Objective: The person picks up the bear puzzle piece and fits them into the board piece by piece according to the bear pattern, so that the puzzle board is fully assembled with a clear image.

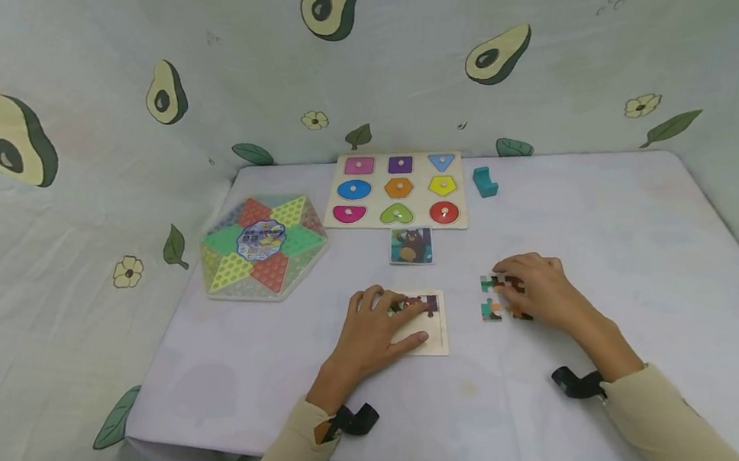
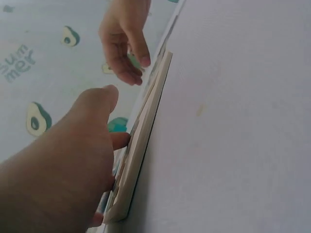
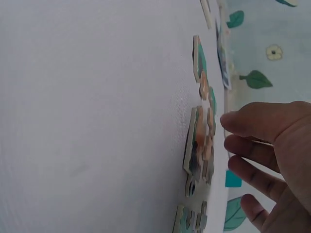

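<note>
My left hand lies with fingers spread over a small wooden puzzle tray, its fingertips at the tray and thumb apart. A few jigsaw pieces sit along the tray's far side, partly hidden by the fingers. To the right, my right hand hovers with loosely bent fingers over loose jigsaw pieces, covering part of them. In the right wrist view those pieces lie flat on the cloth, and a gap shows between them and the fingertips. Nothing shows between those fingers.
Behind the tray lies a small bear picture. Farther back are a wooden shape board with knobbed pieces and a teal block. A hexagonal star-patterned game board lies at the left. A patterned cloth wall rises behind the table.
</note>
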`<state>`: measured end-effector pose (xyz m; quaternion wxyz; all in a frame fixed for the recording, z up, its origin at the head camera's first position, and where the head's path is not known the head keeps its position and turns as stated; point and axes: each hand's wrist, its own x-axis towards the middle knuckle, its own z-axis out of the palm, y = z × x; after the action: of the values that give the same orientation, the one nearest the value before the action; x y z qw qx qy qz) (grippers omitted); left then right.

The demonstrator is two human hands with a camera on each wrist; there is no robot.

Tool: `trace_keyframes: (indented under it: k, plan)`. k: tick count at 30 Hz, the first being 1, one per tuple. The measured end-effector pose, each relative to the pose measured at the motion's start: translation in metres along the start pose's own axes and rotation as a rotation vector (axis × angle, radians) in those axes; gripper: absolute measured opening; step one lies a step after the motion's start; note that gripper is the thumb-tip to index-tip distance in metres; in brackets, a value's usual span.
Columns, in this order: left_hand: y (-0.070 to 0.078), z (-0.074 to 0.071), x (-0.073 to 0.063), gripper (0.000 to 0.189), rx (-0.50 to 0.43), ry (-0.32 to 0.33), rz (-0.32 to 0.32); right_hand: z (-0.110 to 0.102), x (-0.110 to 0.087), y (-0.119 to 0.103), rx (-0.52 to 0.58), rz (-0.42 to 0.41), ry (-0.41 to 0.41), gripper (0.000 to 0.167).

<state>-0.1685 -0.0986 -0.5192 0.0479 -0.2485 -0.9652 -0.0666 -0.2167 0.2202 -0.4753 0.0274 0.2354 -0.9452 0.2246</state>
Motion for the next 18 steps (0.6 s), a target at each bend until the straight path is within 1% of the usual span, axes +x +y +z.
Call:
trace_keyframes:
  k: [5, 7, 10, 14, 18]
  plan:
    - [-0.006, 0.001, -0.001, 0.065, -0.127, -0.046, -0.038, 0.001, 0.003, 0.005, 0.015, -0.019, -0.046, 0.033]
    - [-0.009, 0.001, 0.000, 0.067, -0.178, -0.048, -0.044, 0.002, 0.003, 0.007, 0.012, -0.011, -0.064, 0.033]
    - [-0.015, 0.000, -0.001, 0.069, -0.246, -0.030, -0.036, 0.002, 0.003, 0.011, 0.005, 0.000, -0.078, 0.033]
    - [-0.026, -0.002, -0.004, 0.071, -0.292, -0.015, -0.010, 0.001, 0.004, 0.011, 0.015, -0.024, -0.090, 0.035]
    - [-0.037, -0.004, -0.011, 0.073, -0.309, -0.041, -0.006, 0.001, 0.007, 0.008, 0.020, -0.069, -0.100, 0.036]
